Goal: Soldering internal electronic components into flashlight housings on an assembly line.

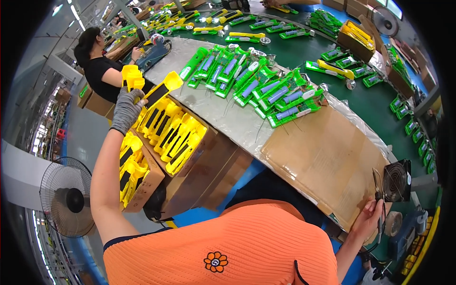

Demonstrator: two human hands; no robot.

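Observation:
My left hand (127, 111), in a grey knit glove, is closed on yellow plastic parts (132, 76) above an open carton (197, 159). Another yellow part with a black strip (164, 90) juts out beside its fingers; whether the hand holds this one too is unclear. Similar yellow parts (179, 137) fill the carton. Bare and low at the right, my right hand (366, 219) pinches a soldering iron (378, 194), its tip pointing up beside a small black fan (397, 181). Green housings with blue cylinders and thin wires (275, 95) lie in a row across the bench.
A flat cardboard sheet (323, 154) covers the bench in front of me. Beyond it curves a green conveyor (294, 52) carrying green and yellow pieces. A second carton (148, 187) stands at left, near a floor fan (66, 199). A co-worker (102, 71) sits at far left. A solder roll (393, 223) is by my right hand.

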